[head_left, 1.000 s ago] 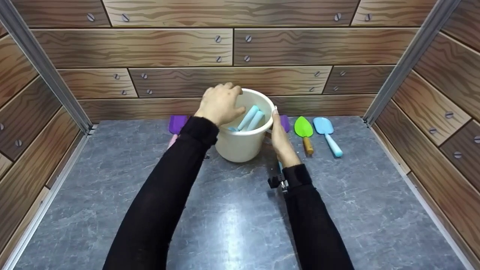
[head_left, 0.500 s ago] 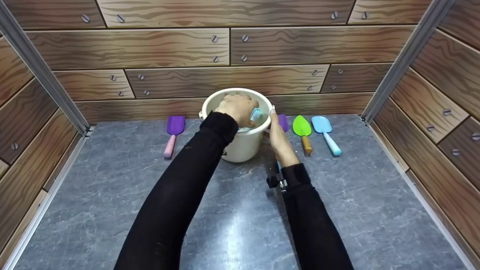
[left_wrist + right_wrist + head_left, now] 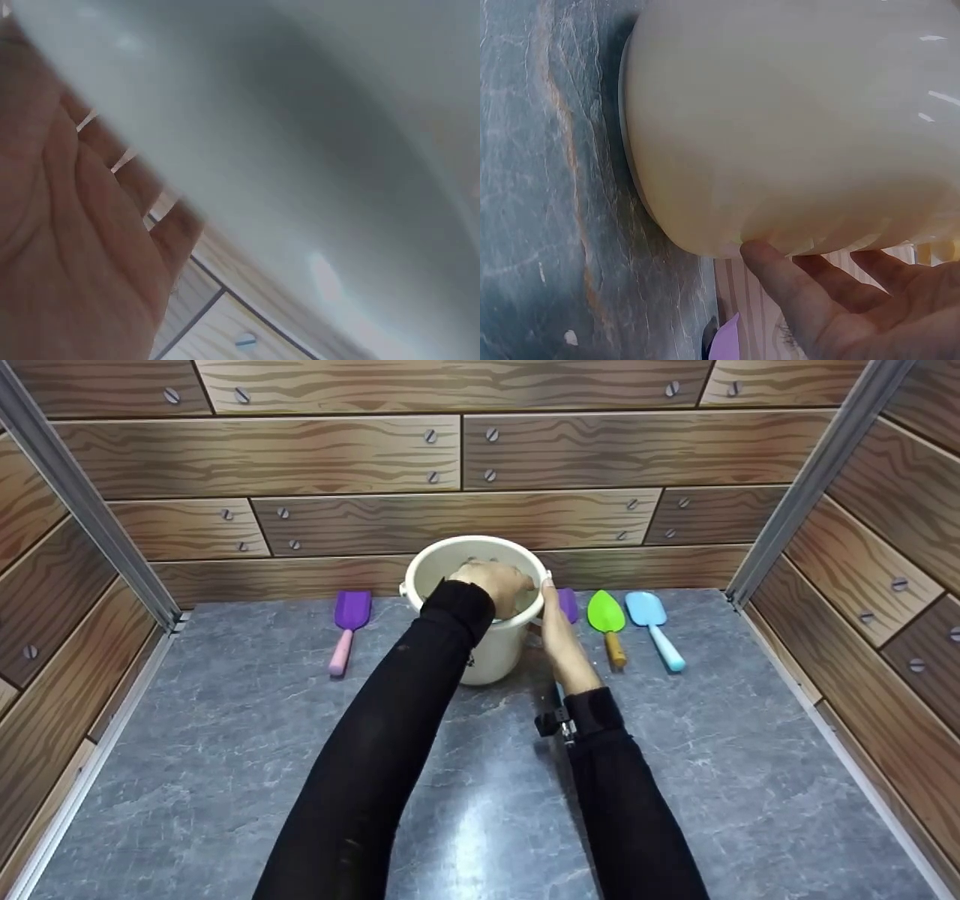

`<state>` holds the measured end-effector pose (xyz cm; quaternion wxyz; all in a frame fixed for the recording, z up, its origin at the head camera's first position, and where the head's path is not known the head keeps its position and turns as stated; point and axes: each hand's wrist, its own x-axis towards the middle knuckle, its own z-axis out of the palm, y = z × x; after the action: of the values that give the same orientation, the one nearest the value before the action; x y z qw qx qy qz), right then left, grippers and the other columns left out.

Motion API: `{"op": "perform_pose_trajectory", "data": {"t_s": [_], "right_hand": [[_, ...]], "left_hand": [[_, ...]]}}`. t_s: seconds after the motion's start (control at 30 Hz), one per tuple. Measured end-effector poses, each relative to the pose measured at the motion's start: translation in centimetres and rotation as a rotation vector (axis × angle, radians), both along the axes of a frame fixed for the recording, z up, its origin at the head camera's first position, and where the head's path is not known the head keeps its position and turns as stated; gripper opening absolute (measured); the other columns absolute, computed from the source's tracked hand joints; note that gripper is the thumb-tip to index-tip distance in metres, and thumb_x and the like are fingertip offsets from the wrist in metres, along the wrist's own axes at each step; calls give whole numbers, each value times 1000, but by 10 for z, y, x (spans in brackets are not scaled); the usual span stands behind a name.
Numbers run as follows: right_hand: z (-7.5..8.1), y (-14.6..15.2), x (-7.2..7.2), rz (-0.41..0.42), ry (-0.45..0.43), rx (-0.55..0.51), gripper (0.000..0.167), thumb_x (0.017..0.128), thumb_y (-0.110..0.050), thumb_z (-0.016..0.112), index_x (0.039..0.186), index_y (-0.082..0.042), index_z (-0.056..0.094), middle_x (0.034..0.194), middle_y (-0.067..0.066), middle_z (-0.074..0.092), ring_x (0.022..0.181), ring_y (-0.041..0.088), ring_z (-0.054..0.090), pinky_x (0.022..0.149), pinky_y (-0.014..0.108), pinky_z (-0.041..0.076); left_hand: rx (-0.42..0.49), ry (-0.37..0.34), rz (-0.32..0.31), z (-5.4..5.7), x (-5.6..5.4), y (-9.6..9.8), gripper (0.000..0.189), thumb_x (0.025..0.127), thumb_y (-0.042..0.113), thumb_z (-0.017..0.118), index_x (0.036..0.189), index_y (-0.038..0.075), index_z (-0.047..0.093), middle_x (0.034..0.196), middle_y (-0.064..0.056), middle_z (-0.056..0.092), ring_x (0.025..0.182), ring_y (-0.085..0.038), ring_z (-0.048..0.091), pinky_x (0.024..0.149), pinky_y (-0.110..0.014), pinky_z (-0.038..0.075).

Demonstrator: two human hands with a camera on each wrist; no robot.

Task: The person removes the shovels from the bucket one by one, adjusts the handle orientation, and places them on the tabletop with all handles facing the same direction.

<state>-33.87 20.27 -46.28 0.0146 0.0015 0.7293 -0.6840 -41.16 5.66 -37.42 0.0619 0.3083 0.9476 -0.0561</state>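
Note:
A cream plastic bucket (image 3: 499,652) stands upright on the grey marbled surface, near the back wall. My left hand (image 3: 499,581) reaches down inside it from above, and its fingers are hidden there in the head view. The left wrist view has the left palm (image 3: 82,225) beside the blurred pale bucket wall (image 3: 247,172), which covers the fingertips. Against the bucket's right side rests my right hand (image 3: 561,634), its fingers fairly straight. In the right wrist view, the right-hand fingers (image 3: 787,289) touch the bucket's side. What lies in the bucket is hidden now.
Left of the bucket lies a purple toy shovel (image 3: 352,610) with a pink handle. On the right are a partly hidden purple piece (image 3: 568,604), a green trowel (image 3: 606,615) with a brown handle, and a light blue shovel (image 3: 646,609). Wood-patterned walls (image 3: 360,454) enclose the surface.
My left hand has moved from the bucket's left rim down into it and rightward. The light blue handles seen inside earlier are now covered. The right hand has stayed at the bucket's side.

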Motion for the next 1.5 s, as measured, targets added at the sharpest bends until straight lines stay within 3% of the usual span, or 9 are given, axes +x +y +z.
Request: {"op": "perform_pose_trajectory", "data": {"t_s": [0.1, 0.17, 0.33, 0.4, 0.57, 0.8, 1.03, 1.3, 1.5], "right_hand": [[0, 0, 2, 8, -9, -16, 83, 122, -69, 13, 189, -22, 24, 192, 17, 35, 174, 46, 43, 144, 66, 35], [-1, -1, 3, 10, -3, -21, 82, 122, -68, 13, 189, -22, 25, 192, 17, 36, 174, 46, 43, 145, 66, 34], [0, -5, 1, -9, -45, -43, 82, 122, -65, 16, 188, -18, 30, 192, 19, 36, 173, 50, 43, 143, 68, 37], [1, -6, 0, -18, -66, -52, 83, 122, -65, 17, 186, -16, 33, 191, 21, 37, 172, 53, 44, 141, 68, 41], [0, -5, 0, -14, -19, -38, 82, 123, -62, 14, 186, -13, 33, 190, 20, 38, 173, 49, 43, 144, 65, 37], [-1, -3, 1, -21, 18, -40, 79, 123, -60, 12, 187, -15, 31, 190, 18, 39, 173, 45, 43, 144, 64, 35], [0, -4, -2, -38, 18, -53, 79, 124, -57, 13, 184, -11, 37, 189, 19, 41, 171, 44, 45, 143, 64, 37], [0, -1, -1, -36, 74, -20, 78, 125, -53, 12, 182, -9, 40, 187, 17, 45, 173, 35, 42, 147, 57, 30], [2, -3, 1, -57, 73, 4, 76, 125, -51, 13, 180, -8, 44, 187, 17, 45, 174, 34, 41, 147, 55, 28]], "left_hand": [[-2, -34, 5, 13, 17, -2, 33, 111, 25, 67, 144, 27, 75, 154, -5, 79, 142, -36, 74, 121, -63, 58], [-22, -36, 9, 8, 12, -1, 27, 114, 27, 64, 138, 23, 76, 147, -8, 82, 138, -38, 75, 120, -64, 60], [-30, 10, 8, 24, 39, -4, 31, 120, 27, 54, 130, 14, 80, 130, -13, 86, 127, -38, 79, 112, -62, 65], [-30, 19, 4, 43, 64, -8, 34, 121, 23, 51, 131, 10, 81, 131, -16, 86, 128, -38, 80, 114, -60, 65], [-40, 65, -3, 34, 54, -7, 33, 117, 26, 54, 124, 12, 83, 132, -13, 87, 126, -35, 82, 110, -60, 66], [-44, 35, -11, 41, 59, -9, 29, 114, 21, 63, 134, 10, 80, 143, -14, 83, 136, -37, 79, 118, -61, 64], [-40, 84, -31, 22, 34, -6, 24, 105, 26, 70, 124, 13, 80, 127, -10, 87, 122, -35, 82, 108, -61, 69], [-49, 33, -28, 54, 67, -16, 31, 110, 31, 75, 134, 11, 78, 139, -11, 84, 137, -38, 78, 118, -60, 64], [-50, 43, -73, 56, 69, -20, 30, 109, 28, 76, 132, 8, 78, 135, -12, 84, 132, -38, 80, 116, -60, 66]]}}
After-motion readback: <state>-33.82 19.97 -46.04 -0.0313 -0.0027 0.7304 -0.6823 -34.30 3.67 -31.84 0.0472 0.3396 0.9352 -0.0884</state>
